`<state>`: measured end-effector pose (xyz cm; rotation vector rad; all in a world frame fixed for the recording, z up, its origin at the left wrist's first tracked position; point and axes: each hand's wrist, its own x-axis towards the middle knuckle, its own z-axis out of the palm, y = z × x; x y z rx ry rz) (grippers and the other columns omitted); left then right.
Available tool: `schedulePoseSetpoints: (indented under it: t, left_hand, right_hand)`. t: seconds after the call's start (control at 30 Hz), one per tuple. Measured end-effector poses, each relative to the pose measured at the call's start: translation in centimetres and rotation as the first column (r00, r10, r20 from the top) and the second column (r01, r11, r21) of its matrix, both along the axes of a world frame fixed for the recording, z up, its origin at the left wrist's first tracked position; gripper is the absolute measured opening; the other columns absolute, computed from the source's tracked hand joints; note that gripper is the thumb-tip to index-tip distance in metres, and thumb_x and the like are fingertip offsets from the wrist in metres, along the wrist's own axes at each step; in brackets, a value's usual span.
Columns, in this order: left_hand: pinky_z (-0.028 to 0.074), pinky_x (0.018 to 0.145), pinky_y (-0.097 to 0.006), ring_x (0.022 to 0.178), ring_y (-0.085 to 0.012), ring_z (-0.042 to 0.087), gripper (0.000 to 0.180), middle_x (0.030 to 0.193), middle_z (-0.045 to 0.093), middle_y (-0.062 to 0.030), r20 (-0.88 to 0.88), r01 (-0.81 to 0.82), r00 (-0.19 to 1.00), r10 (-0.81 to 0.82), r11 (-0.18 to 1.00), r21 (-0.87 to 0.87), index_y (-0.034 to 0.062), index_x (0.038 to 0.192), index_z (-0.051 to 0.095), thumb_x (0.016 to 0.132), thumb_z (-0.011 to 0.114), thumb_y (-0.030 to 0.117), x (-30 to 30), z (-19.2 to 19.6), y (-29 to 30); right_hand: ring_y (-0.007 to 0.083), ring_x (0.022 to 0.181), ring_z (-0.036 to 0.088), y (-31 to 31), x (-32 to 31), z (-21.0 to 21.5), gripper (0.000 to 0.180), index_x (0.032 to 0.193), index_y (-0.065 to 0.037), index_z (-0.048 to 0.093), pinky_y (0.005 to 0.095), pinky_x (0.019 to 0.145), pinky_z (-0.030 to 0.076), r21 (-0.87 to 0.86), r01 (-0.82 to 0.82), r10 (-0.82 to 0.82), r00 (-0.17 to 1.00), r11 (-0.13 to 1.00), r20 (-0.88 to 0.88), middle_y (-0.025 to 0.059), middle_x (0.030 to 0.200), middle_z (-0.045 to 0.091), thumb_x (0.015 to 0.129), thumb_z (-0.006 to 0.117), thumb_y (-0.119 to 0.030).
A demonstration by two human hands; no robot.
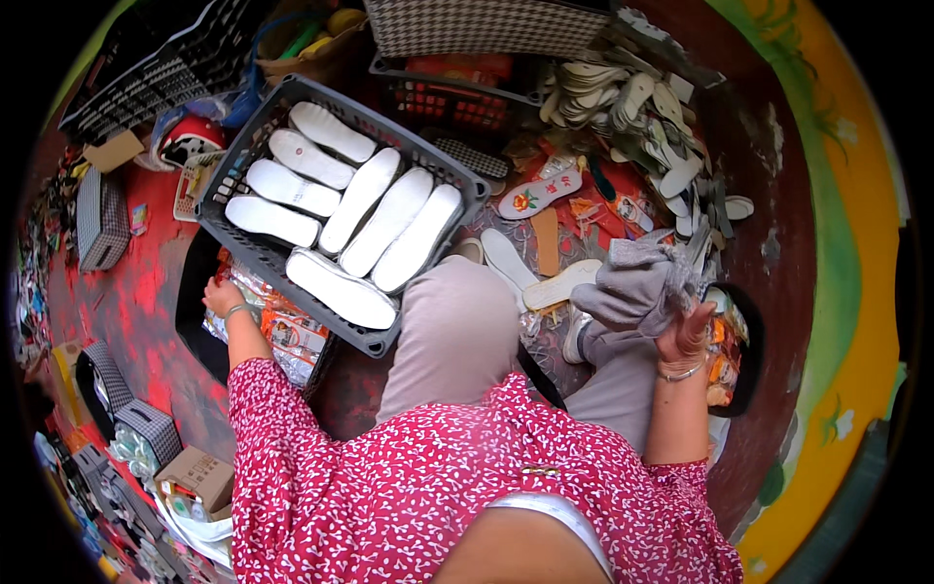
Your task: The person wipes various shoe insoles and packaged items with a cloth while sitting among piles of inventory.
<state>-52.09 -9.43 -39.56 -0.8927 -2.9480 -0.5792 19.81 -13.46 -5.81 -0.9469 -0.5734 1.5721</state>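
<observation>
My left hand (pixel 225 296) reaches down beside the dark plastic crate (pixel 359 338), at a box of shiny orange and silver plastic packets (pixel 295 333). Its fingertips are partly hidden, so I cannot tell whether it grips a packet. Several white insoles (pixel 359 202) lie in rows inside the crate, which tilts beside my bent knee. On the right, my right hand (pixel 687 333) is closed on a crumpled grey cloth (pixel 637 282), held above my other leg. Near that cloth rest a cream insole (pixel 562 284) and a tan insole (pixel 546 241).
A heap of pale insoles (pixel 671 127) is piled at the far right by the wall. An insole with a red flower pattern (pixel 541 194) lies before it. Checked boxes (pixel 102 219) and a cardboard box (pixel 197 477) stand on the left. A checked bin (pixel 486 27) stands at the back.
</observation>
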Motion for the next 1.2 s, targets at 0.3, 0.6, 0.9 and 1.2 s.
schedulePoseSetpoints:
  t: [0.3, 0.6, 0.9, 1.2]
  left_hand:
    - [0.033, 0.1, -0.041, 0.115, -0.0324, 0.046, 0.026, 0.113, 0.058, -0.014, -0.483, 0.704, 0.706, -0.518, 0.586, 0.4, 0.0051, 0.101, 0.063, 0.081, 0.047, 0.007, 17.1, 21.3, 12.4]
    - [0.041, 0.093, -0.039, 0.109, -0.0312, 0.052, 0.027, 0.105, 0.061, -0.0114, -0.453, 0.891, -0.15, -0.879, -0.318, 0.322, 0.0057, 0.093, 0.063, 0.07, 0.055, -0.008, 50.6, 31.0, 21.0]
    - [0.048, 0.081, -0.039, 0.093, -0.0302, 0.06, 0.029, 0.1, 0.064, -0.0126, 0.405, 0.891, -0.198, -0.893, -0.336, -0.306, 0.0127, 0.102, 0.065, 0.076, 0.054, 0.021, 65.8, 18.8, 25.4]
    - [0.049, 0.078, -0.037, 0.092, -0.0296, 0.061, 0.027, 0.1, 0.064, -0.0154, 0.489, 0.657, -0.271, -0.829, -0.531, -0.536, 0.0046, 0.095, 0.066, 0.082, 0.049, 0.022, 63.1, 2.2, 29.9]
  right_hand:
    - [0.0206, 0.101, 0.058, -5.3, 0.2, 0.8, 0.047, 0.114, 0.002, 0.053, 0.0343, 0.092, 0.045, -0.182, -0.049, 0.039, 0.997, 0.982, -0.06, 0.0111, 0.11, 0.058, 0.074, 0.07, -0.016]
    - [0.0179, 0.085, 0.062, -7.6, 2.4, 3.2, 0.034, 0.106, 0.003, 0.05, 0.0284, 0.079, 0.05, -0.314, -0.054, 0.055, 0.998, 0.948, -0.006, 0.0125, 0.094, 0.063, 0.074, 0.06, -0.001]
    - [0.0181, 0.09, 0.059, -4.7, 5.1, 3.7, 0.045, 0.121, -0.003, 0.039, 0.0291, 0.083, 0.047, -0.385, 0.241, -0.276, 0.961, 0.891, -0.037, 0.0123, 0.101, 0.059, 0.079, 0.054, 0.003]
    - [0.0245, 0.097, 0.056, -4.4, 7.8, 2.0, 0.042, 0.121, 0.0, 0.037, 0.0371, 0.09, 0.045, -0.454, 0.311, -0.386, 0.919, 0.835, -0.079, 0.0174, 0.103, 0.055, 0.081, 0.051, 0.001]
